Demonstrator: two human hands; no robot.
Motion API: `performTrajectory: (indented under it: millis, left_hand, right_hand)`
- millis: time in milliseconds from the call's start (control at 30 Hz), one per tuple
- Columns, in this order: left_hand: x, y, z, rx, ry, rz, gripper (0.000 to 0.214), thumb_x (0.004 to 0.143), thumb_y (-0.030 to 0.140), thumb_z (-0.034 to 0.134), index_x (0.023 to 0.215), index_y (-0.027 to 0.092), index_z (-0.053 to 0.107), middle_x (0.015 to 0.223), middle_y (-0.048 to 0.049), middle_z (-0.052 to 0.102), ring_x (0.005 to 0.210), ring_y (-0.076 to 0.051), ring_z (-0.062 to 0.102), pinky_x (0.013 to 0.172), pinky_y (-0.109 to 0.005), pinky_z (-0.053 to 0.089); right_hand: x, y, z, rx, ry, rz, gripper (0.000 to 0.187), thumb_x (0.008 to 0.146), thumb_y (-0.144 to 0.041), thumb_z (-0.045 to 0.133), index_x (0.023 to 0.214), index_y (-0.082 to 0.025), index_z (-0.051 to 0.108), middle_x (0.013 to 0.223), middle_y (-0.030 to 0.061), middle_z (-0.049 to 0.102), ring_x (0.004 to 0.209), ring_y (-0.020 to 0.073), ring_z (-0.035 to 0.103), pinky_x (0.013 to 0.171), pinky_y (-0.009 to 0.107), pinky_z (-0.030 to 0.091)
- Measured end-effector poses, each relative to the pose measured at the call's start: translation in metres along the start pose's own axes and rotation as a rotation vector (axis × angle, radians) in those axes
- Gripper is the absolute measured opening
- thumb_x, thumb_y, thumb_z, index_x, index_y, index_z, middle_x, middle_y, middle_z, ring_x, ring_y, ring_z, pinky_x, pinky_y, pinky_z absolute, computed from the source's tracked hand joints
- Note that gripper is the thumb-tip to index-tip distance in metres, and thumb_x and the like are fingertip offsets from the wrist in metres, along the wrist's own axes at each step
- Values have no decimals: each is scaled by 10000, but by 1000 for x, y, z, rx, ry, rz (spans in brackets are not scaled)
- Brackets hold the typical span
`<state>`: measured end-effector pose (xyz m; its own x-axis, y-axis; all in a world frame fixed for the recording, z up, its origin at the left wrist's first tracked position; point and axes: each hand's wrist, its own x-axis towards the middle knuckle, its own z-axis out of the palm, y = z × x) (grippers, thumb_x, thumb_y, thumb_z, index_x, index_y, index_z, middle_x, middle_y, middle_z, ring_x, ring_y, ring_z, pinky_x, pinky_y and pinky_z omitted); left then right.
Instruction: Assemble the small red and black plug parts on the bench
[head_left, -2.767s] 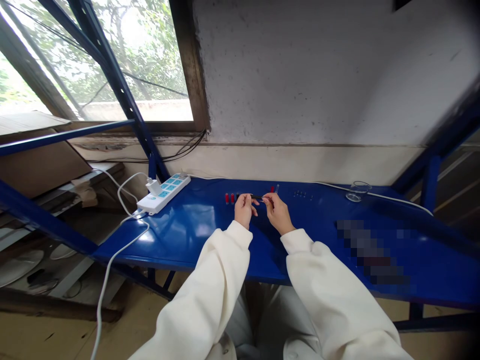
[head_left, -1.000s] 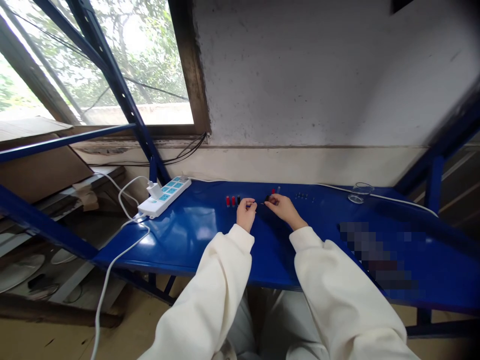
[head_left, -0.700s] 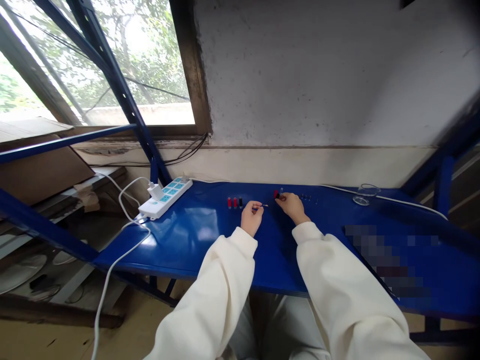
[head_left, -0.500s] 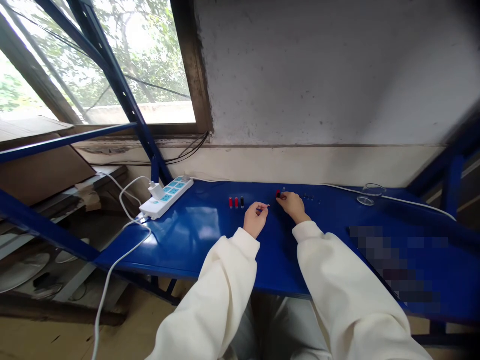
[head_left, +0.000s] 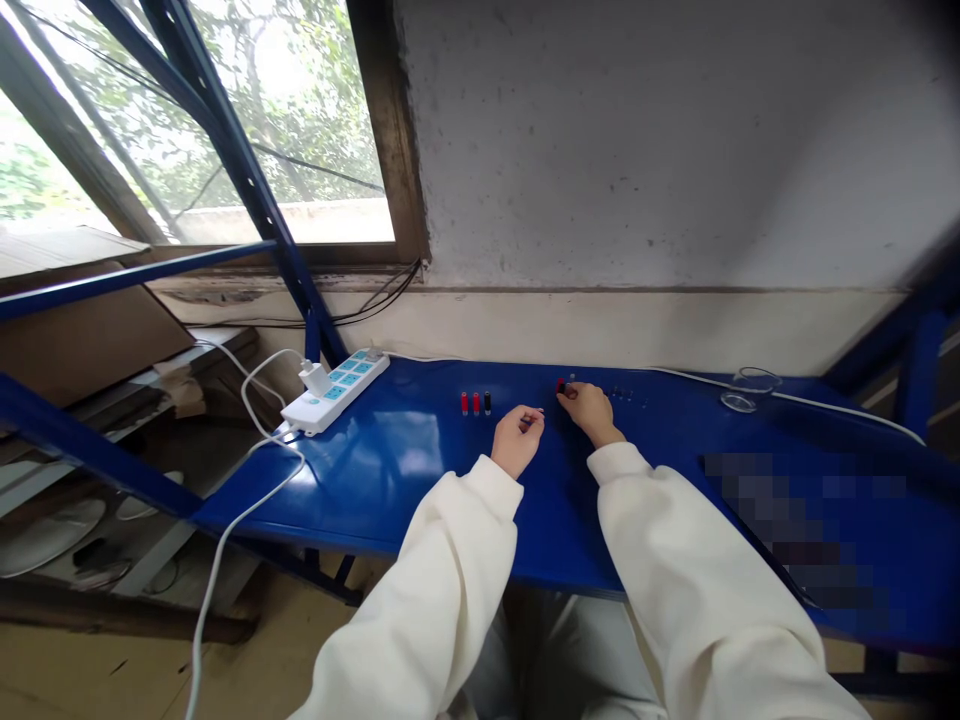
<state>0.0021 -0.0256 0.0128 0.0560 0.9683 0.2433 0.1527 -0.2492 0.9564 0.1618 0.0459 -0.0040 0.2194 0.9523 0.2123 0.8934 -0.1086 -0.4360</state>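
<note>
My left hand is held over the middle of the blue table. Its thumb and fingers pinch a tiny thing whose tip just shows; its kind is too small to tell. To the right and slightly farther back, my right hand has its fingertips closed down at the table beside a small red piece. Something dark shows at those fingertips, mostly hidden. Left of my hands, two red cylinders and a black cylinder stand in a row, with pale lower ends.
Several tiny parts lie right of my right hand. A round clear dish sits by the white cable at the back right. On the left lies a white power strip with a plug and cord. A dark blurred object covers the right front.
The view has shifted very slightly. Both hands stay in nearly the same places, fingers still pinched; the right fingertips have moved slightly along the small red piece.
</note>
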Motion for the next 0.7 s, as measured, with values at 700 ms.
performTrajectory:
  millis: [700]
  left_hand:
    - [-1, 2, -1, 33, -5, 13, 65, 689, 157, 532, 655, 161, 588, 646, -6, 596, 563, -85, 481, 590, -215, 398]
  right_hand:
    - [3, 8, -1, 5, -63, 29, 203, 747, -336, 543, 854, -188, 629, 825, 65, 660, 802, 187, 607, 604, 243, 398]
